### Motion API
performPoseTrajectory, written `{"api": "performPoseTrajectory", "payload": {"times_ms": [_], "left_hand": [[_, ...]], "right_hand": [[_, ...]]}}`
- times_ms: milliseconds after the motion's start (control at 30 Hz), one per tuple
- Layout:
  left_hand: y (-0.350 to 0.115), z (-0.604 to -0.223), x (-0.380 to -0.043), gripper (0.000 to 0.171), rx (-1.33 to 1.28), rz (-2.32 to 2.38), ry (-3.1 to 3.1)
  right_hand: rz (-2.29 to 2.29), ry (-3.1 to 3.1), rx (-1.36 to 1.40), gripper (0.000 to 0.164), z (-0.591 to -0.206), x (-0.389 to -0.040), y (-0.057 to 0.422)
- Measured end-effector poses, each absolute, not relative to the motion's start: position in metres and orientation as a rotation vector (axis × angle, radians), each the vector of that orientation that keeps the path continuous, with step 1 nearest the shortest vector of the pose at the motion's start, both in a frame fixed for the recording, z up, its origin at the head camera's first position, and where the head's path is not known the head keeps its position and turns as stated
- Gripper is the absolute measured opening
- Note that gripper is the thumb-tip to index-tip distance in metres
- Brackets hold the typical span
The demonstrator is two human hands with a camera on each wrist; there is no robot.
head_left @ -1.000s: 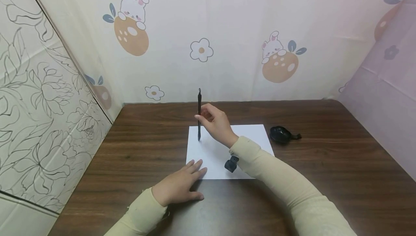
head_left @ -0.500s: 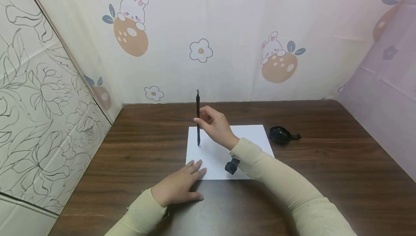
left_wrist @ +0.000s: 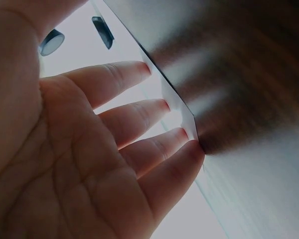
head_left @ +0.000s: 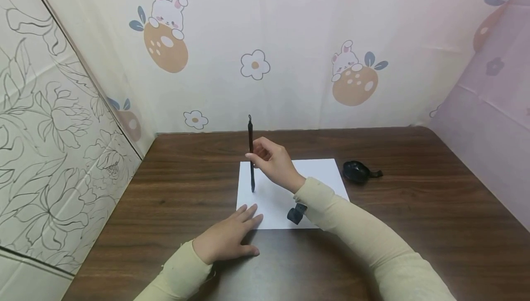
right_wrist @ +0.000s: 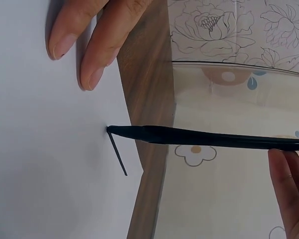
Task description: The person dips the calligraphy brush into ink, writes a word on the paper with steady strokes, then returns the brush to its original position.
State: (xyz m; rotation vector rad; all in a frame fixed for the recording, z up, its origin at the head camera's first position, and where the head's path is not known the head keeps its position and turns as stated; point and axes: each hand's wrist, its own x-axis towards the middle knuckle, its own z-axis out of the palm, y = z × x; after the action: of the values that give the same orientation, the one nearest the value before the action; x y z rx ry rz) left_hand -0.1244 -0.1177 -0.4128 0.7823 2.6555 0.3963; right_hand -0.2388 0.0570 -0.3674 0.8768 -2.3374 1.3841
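Observation:
My right hand (head_left: pixel 275 160) pinches a dark calligraphy brush (head_left: pixel 250 136) partway up its handle, holding it nearly upright over a white sheet of paper (head_left: pixel 274 218). In the right wrist view the tip of the brush (right_wrist: pixel 189 137) touches the paper, at one end of a thin straight black stroke (right_wrist: pixel 118 155). My left hand (head_left: pixel 228 237) rests at the sheet's near left corner with fingers spread. Its fingertips lie on the paper, while the thumb is over the table. The left wrist view shows the palm of the left hand (left_wrist: pixel 79 164) from below.
A glossy black dish-like object (head_left: pixel 357 172) with a short stem sits right of the paper on the brown wooden table (head_left: pixel 186 176). A small black camera (head_left: pixel 296 213) hangs under my right wrist. A printed curtain (head_left: pixel 290 25) stands behind the table.
My right hand has drawn the brush tip down the sheet toward me, and the brush top has shifted slightly left. The left hand has stayed in place.

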Motion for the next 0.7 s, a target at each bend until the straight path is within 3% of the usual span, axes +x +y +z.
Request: {"api": "performPoseTrajectory", "payload": {"times_ms": [700], "left_hand": [[-0.1199, -0.4167, -0.1254, 0.076, 0.849, 0.401, 2.681]], "right_hand": [[1.437, -2.364, 0.852, 0.018, -0.3593, -0.239, 0.0602]]}}
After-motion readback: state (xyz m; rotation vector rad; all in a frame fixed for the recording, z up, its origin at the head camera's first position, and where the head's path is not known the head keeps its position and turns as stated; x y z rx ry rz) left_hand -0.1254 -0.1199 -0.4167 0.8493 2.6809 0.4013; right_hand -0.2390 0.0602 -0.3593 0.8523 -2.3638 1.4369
